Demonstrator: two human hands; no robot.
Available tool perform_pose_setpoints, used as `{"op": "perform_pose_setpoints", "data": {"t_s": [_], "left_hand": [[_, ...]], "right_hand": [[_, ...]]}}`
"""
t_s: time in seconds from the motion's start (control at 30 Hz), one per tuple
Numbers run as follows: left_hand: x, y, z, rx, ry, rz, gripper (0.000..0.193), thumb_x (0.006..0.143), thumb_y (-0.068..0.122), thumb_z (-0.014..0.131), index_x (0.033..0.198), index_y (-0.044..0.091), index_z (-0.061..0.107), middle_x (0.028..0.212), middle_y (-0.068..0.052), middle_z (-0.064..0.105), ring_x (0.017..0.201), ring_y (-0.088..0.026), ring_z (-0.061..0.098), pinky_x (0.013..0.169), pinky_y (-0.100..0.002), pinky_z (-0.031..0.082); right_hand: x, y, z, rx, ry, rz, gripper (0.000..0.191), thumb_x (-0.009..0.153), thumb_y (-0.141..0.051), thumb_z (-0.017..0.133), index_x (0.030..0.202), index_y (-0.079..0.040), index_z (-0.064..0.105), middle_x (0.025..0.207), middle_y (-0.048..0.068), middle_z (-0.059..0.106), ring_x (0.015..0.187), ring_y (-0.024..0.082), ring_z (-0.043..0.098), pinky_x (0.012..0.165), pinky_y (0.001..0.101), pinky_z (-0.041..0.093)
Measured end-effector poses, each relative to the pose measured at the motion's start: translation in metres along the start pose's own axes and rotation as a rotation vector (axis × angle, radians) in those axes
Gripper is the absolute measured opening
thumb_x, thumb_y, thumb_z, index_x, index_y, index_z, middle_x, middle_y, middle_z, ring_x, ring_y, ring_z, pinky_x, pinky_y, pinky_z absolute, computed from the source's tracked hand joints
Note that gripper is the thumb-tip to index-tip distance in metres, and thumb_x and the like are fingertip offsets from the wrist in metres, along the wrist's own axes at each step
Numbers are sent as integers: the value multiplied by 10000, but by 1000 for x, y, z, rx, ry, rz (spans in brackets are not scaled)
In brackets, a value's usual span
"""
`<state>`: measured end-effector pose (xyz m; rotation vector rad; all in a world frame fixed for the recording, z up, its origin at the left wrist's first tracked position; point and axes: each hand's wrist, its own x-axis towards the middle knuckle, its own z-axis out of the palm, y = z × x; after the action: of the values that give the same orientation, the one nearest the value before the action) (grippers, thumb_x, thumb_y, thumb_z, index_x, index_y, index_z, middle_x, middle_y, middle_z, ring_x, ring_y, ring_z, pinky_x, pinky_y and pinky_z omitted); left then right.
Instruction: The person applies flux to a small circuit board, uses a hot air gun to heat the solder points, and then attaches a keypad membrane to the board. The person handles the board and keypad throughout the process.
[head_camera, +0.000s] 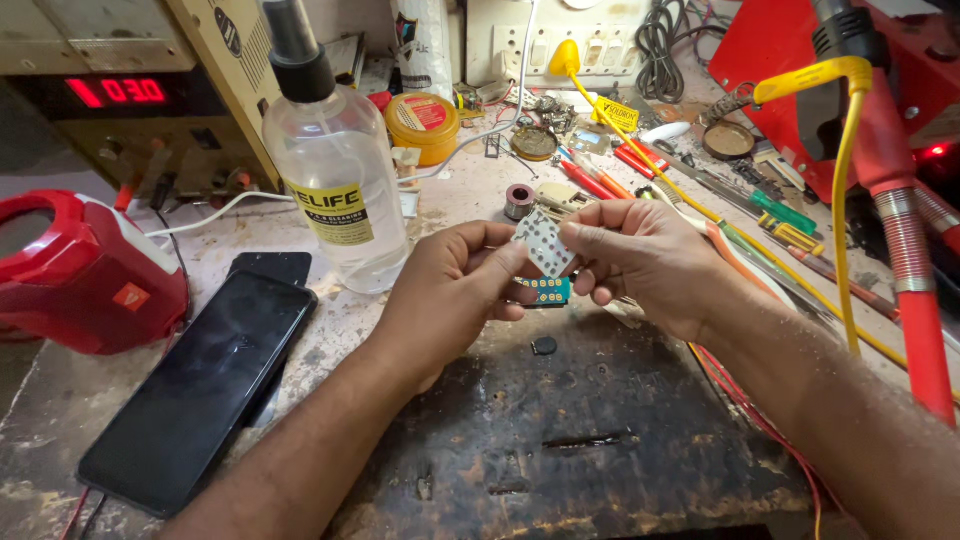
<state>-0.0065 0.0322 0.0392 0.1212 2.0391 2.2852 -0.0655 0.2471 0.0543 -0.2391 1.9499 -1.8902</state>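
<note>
Head view: my left hand (450, 290) and right hand (640, 255) both pinch the white keypad (545, 243) above the small board (545, 290), so I grip edges only, keeping contacts clean.

we see our two forearms bare to the frame's edge, no sleeves, watch, rings or gloves. fine dark hair covers both. our left hand (445, 295) and right hand (640, 255) show short, plain, unpainted nails.
</note>
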Motion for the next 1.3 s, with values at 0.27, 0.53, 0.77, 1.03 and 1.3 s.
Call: {"op": "perform_pose_setpoints", "data": {"t_s": [0.27, 0.53, 0.77, 1.03, 1.3], "left_hand": [[5, -7, -11, -132, 14, -43, 295, 907, 99, 678, 1142, -77, 674, 845, -99, 749, 689, -120, 709, 624, -243, 606], [4, -3, -10, -88, 81, -24, 321, 876, 82, 686, 1163, -60, 660, 816, -82, 750, 675, -99, 706, 595, -234, 601], [2, -1, -12, -53, 85, -16, 364, 855, 68, 696, 1188, -68, 638, 794, -89, 743, 634, -98, 681, 569, -227, 575], [3, 1, -11, -14, 87, -22, 433, 839, 54, 652, 1261, -31, 603, 800, -101, 752, 643, -104, 684, 569, -231, 561], [-1, 3, -4, -9, 78, -61, 494, 872, 202, 732, 1298, 5, 577, 811, -91, 739, 659, -114, 694, 566, -251, 569]], "right_hand": [[-3, -1, 6, 8, -46, -5, 294, 963, -175, 657, 1211, -19, 650, 824, 50, 701, 650, 118, 688, 566, 281, 581], [-5, 0, 5, 103, -144, -17, 464, 937, -74, 644, 1386, -23, 537, 923, 44, 648, 739, 155, 721, 654, 317, 615], [-6, 1, 4, 125, -187, -33, 577, 921, -47, 641, 1469, -77, 462, 921, 36, 622, 733, 167, 725, 639, 318, 611], [-7, -3, 7, 80, -183, -14, 578, 917, -71, 644, 1460, -83, 448, 914, 125, 727, 694, 171, 714, 599, 313, 600], [-8, -5, 11, 22, -173, 19, 587, 894, -77, 643, 1446, -77, 444, 875, 138, 736, 659, 178, 713, 586, 315, 600]]}}
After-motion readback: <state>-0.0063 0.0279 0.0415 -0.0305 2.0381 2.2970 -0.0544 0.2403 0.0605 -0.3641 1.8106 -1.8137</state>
